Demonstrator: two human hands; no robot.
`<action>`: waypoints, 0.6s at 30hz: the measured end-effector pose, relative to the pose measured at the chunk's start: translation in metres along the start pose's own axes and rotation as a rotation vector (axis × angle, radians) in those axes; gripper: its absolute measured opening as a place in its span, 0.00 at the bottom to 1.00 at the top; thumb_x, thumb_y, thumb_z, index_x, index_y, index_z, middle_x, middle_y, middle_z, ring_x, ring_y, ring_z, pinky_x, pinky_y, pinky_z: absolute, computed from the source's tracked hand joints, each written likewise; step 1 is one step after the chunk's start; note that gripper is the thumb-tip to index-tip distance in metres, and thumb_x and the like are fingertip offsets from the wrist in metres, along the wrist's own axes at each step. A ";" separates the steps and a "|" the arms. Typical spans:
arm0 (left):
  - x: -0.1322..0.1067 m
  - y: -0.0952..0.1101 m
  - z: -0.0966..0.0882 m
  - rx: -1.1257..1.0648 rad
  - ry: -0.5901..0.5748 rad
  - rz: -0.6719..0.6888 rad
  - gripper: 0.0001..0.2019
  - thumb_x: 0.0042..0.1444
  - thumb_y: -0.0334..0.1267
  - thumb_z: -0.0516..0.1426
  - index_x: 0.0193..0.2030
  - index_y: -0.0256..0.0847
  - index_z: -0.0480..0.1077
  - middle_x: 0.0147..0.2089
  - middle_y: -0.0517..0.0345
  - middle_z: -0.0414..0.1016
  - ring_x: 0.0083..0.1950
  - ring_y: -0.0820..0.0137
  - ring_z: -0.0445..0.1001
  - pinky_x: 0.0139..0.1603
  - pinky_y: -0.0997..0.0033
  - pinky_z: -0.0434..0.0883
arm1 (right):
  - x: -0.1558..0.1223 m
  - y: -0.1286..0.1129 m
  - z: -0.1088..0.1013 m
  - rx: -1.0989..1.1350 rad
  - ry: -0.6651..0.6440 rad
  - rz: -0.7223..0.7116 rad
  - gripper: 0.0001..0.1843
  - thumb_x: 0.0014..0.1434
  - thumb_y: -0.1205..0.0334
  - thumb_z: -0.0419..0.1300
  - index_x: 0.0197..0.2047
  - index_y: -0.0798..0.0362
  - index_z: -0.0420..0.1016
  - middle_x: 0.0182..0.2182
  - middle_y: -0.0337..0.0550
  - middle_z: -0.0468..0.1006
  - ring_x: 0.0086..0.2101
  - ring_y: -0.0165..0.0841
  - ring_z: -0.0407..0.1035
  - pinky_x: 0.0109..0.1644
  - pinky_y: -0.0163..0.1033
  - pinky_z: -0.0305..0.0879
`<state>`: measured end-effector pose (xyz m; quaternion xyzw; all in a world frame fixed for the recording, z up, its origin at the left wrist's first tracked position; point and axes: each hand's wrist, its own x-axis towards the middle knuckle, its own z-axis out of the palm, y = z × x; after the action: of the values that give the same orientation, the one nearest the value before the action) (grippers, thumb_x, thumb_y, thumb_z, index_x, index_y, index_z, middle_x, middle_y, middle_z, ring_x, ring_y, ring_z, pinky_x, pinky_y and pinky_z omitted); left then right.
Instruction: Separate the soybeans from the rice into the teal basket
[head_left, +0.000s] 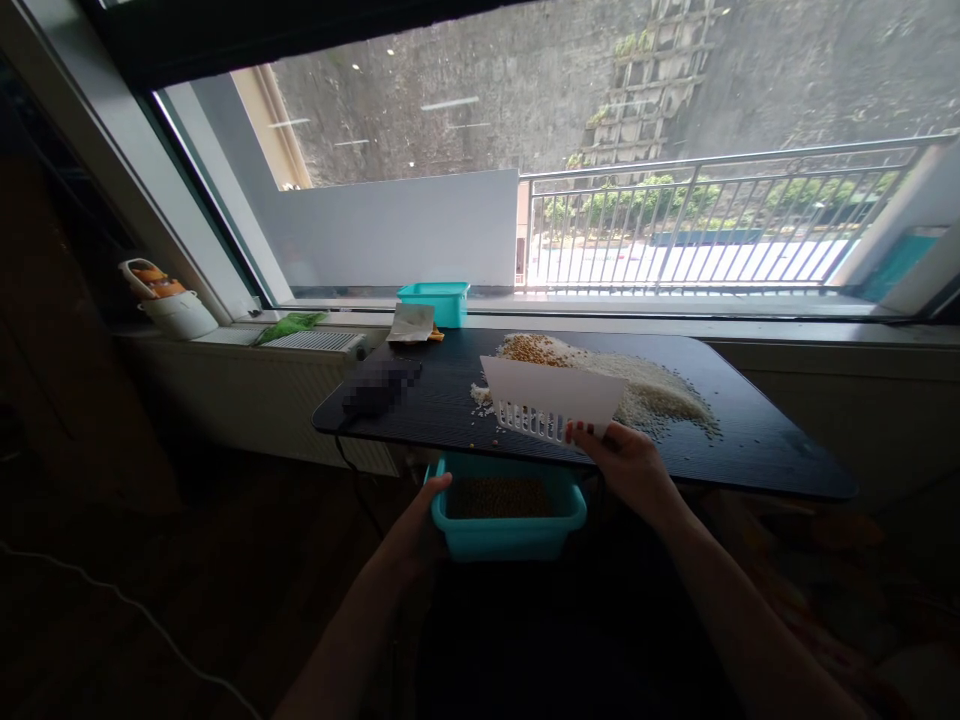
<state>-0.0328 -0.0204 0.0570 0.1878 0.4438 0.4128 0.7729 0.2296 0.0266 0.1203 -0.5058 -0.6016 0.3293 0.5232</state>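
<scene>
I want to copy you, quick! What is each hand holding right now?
Left hand: shut on the teal tub, gripping its side.
Right hand: shut on the white slotted basket.

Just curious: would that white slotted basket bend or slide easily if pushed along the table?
The white slotted basket looks like thin plastic, held by the right hand alone, so probably light, slightly flexible. The black table looks smooth, so it likely slides easily.

- Teal tub (433,302): on the sill, well beyond the left hand (424,512).
- Paper packet (411,322): just beside that tub.
- Dark item (381,388), blurred: ahead-left of the same hand.
- White pots (176,300): far left.
- Railing (712,215): outside, far beyond the right hand (630,465).
</scene>
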 end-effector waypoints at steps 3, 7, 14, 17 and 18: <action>-0.003 0.003 -0.002 0.003 0.029 -0.001 0.30 0.54 0.52 0.55 0.59 0.37 0.64 0.54 0.44 0.73 0.56 0.54 0.70 0.51 0.60 0.69 | -0.002 -0.005 0.004 0.001 -0.008 0.001 0.18 0.47 0.45 0.64 0.27 0.54 0.80 0.26 0.43 0.80 0.30 0.39 0.74 0.36 0.42 0.70; -0.007 0.007 -0.004 -0.017 0.071 0.004 0.28 0.54 0.51 0.56 0.59 0.37 0.64 0.54 0.45 0.73 0.56 0.54 0.71 0.51 0.60 0.70 | -0.002 -0.006 0.023 0.042 -0.067 -0.013 0.19 0.47 0.45 0.63 0.30 0.53 0.81 0.28 0.43 0.81 0.32 0.39 0.74 0.38 0.42 0.71; -0.016 0.011 -0.009 -0.041 0.073 0.050 0.28 0.57 0.48 0.55 0.61 0.35 0.61 0.52 0.46 0.75 0.54 0.56 0.72 0.51 0.62 0.70 | -0.009 0.004 0.051 0.074 -0.151 -0.012 0.19 0.48 0.45 0.63 0.33 0.53 0.82 0.30 0.41 0.82 0.34 0.40 0.74 0.41 0.43 0.71; -0.017 0.011 -0.010 -0.051 0.092 0.071 0.28 0.57 0.47 0.54 0.61 0.34 0.62 0.53 0.46 0.74 0.54 0.56 0.72 0.51 0.62 0.70 | -0.021 0.005 0.044 0.082 -0.201 0.011 0.19 0.48 0.46 0.64 0.33 0.53 0.82 0.31 0.42 0.82 0.34 0.41 0.75 0.41 0.44 0.72; -0.017 0.011 -0.010 -0.060 0.094 0.083 0.27 0.57 0.46 0.55 0.61 0.34 0.62 0.53 0.45 0.74 0.54 0.56 0.72 0.51 0.62 0.70 | -0.024 0.006 0.039 0.088 -0.178 0.013 0.19 0.47 0.46 0.64 0.34 0.53 0.82 0.31 0.43 0.82 0.34 0.41 0.75 0.42 0.45 0.72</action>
<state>-0.0508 -0.0282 0.0674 0.1632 0.4587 0.4660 0.7388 0.1919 0.0103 0.0987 -0.4550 -0.6273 0.4027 0.4872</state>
